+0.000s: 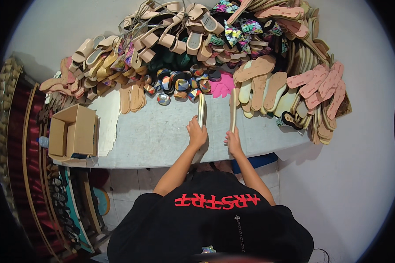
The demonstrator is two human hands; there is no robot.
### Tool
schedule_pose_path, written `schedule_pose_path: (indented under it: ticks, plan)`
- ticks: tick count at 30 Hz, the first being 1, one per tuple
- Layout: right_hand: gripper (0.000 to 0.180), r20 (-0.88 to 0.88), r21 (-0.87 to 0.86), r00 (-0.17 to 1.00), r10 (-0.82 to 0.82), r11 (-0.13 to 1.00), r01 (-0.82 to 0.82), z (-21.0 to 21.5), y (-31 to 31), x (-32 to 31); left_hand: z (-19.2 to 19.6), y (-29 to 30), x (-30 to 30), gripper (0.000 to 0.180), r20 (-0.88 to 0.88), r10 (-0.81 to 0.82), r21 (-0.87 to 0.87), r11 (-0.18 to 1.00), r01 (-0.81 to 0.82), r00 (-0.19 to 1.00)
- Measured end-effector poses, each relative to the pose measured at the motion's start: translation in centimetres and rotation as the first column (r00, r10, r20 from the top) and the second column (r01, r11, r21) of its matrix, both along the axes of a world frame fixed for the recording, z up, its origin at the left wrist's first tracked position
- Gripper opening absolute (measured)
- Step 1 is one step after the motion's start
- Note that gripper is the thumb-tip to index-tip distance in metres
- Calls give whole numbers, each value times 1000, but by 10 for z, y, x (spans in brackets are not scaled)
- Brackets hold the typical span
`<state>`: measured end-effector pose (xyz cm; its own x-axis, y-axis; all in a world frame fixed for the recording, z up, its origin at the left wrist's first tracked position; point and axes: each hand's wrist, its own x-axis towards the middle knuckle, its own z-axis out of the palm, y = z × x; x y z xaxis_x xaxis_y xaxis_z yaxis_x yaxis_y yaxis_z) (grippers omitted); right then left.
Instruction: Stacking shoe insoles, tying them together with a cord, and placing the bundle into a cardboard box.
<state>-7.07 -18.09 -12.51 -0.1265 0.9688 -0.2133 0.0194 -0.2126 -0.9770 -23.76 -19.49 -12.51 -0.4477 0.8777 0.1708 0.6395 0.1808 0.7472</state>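
Observation:
Near the middle of the table, my left hand is closed around the near end of a pale insole stack, standing edge-on and pointing away from me. To its right, my right hand grips another insole, also edge-on, its far end close to the pile of loose tan insoles. The two held pieces are apart and roughly parallel. How many layers each hand holds I cannot tell. Beyond my left hand lie several multicoloured patterned straps and a bright pink piece.
Heaped along the back are heeled sandals. Pink insoles spread at the right. Tan insoles lie at the left, near a cardboard box on the table's left end. A shelf rack stands at the lower left.

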Motion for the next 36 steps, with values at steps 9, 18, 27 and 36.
schedule_pose_path:
  ticks: [9,18,27,36]
  plan:
    - [46,299,169,945,132,967,-189,-30,-40,-39,14,-9,0,49,407,-11,-154,985,81,913]
    - [64,274,142,946,172,966,-217,-12,-53,-62,0,-28,-4,45,707,-116,2,987,161,698]
    - [62,311,251,945,101,950,-184,-17,-28,-47,-8,6,6,48,926,-87,-44,941,335,366]
    - [64,495,41,818,293,932,-359,-8,-7,-10,1,22,39,64,949,-28,-71,952,299,315]
